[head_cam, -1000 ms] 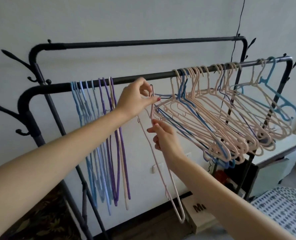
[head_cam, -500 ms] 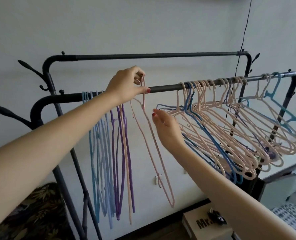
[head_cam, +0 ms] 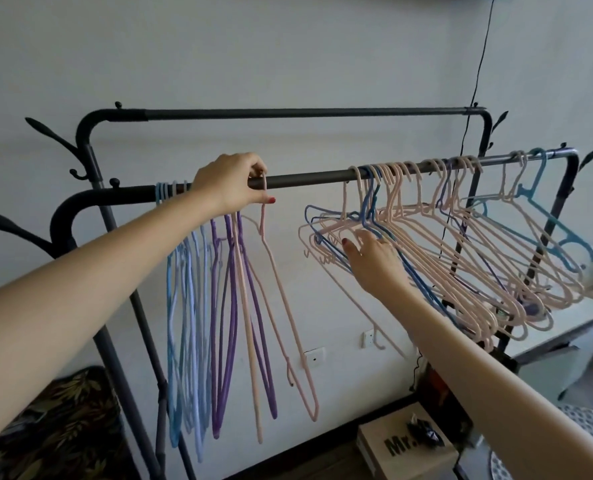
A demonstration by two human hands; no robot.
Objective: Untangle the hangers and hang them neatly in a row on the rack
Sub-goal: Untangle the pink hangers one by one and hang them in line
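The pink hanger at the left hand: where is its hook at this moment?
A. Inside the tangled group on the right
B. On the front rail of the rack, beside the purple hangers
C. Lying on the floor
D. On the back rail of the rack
B: the left hand pinches the hook of the pink hanger at the front rail, next to the purple hangers, away from the tangled group.
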